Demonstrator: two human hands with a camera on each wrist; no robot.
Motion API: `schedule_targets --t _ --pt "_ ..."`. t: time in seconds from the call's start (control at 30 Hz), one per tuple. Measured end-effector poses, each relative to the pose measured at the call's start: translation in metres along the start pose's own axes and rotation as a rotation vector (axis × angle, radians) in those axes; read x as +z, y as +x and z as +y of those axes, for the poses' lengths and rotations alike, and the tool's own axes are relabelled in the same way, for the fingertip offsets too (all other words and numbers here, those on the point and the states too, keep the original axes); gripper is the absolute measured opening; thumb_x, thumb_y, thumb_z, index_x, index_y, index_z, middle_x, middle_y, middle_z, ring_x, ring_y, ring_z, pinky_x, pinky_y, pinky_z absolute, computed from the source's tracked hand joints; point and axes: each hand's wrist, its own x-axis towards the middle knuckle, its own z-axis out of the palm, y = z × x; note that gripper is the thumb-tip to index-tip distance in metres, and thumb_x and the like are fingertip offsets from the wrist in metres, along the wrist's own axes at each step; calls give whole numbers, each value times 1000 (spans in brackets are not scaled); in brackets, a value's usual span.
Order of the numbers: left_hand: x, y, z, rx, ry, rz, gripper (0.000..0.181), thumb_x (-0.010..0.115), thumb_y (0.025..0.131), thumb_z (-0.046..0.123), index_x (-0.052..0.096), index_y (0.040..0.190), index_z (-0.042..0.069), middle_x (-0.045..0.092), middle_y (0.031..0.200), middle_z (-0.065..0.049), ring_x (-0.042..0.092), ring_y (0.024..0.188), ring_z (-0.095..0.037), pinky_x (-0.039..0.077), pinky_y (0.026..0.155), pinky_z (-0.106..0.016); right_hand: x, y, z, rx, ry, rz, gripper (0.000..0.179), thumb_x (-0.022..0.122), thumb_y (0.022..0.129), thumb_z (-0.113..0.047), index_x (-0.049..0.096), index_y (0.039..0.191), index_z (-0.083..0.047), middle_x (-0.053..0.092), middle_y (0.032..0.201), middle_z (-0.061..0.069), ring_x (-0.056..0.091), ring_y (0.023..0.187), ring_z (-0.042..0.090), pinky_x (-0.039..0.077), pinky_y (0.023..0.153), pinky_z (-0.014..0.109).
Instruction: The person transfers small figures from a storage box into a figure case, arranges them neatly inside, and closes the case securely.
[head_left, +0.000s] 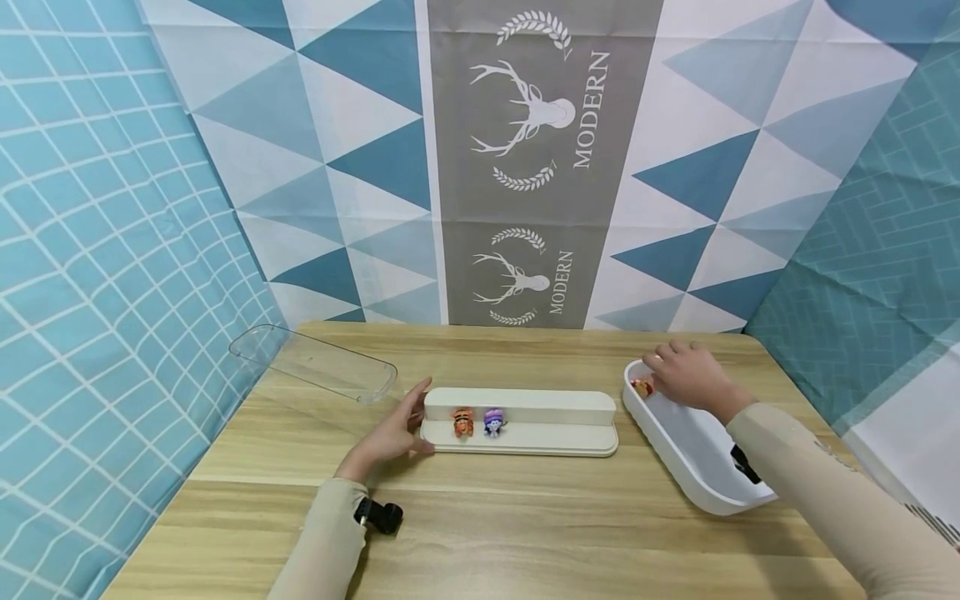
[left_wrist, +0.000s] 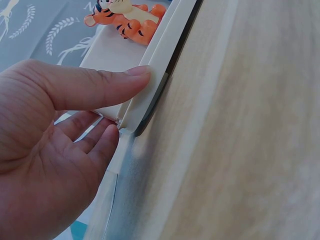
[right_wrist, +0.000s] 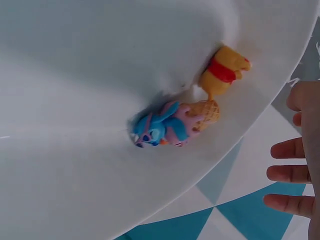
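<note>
The left hand (head_left: 386, 433) grips the cream stand (head_left: 543, 437) at its nine o'clock end, thumb on the front edge, and past a slim gap of surface (head_left: 487, 517) toward three o'clock the right hand (head_left: 688, 375) hovers, fingers spread, at the white bin's twelve o'clock rim (head_left: 663, 452), near a yellow figure (right_wrist: 225, 72).

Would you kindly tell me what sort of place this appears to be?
Probably a small staged tabletop workspace, perhaps for recording: a wood-grain table stands before a creased printed backdrop of deer heads and triangles, with a wrinkled blue grid-patterned sheet along the left side.
</note>
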Motion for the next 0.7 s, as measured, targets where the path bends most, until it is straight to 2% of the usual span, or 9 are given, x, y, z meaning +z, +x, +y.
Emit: schedule_targets --t 0.27,0.47,0.57,0.7 --pt "1 0 2 -6 18 -1 114 75 67 -21 10 158 0 33 149 -32 33 139 -48 24 119 -50 7 -9 7 48 34 -42 25 74 86 -17 65 104 -3 63 94 16 60 84 34 57 64 51" --pt "1 -1 4 -3 17 9 113 74 66 -22 10 157 -2 33 148 -33 33 138 -49 24 118 -52 15 -16 10 44 40 -46 22 72 90 -19 64 103 -4 63 91 14 60 83 32 58 64 49" --pt "1 -1 4 -13 13 9 113 75 66 -21 10 158 -1 32 149 -33 31 139 -48 24 118 -51 21 -19 11 23 19 -45 19 72 89 -19 64 100 -6 62 90 12 60 83 32 58 66 49" --pt "1 -2 4 -18 10 8 114 75 66 -21 11 158 -1 32 150 -33 31 139 -49 25 118 -52 27 -23 13 20 -10 -64 19 73 89 -19 66 102 -7 63 96 13 59 89 34 57 75 56"
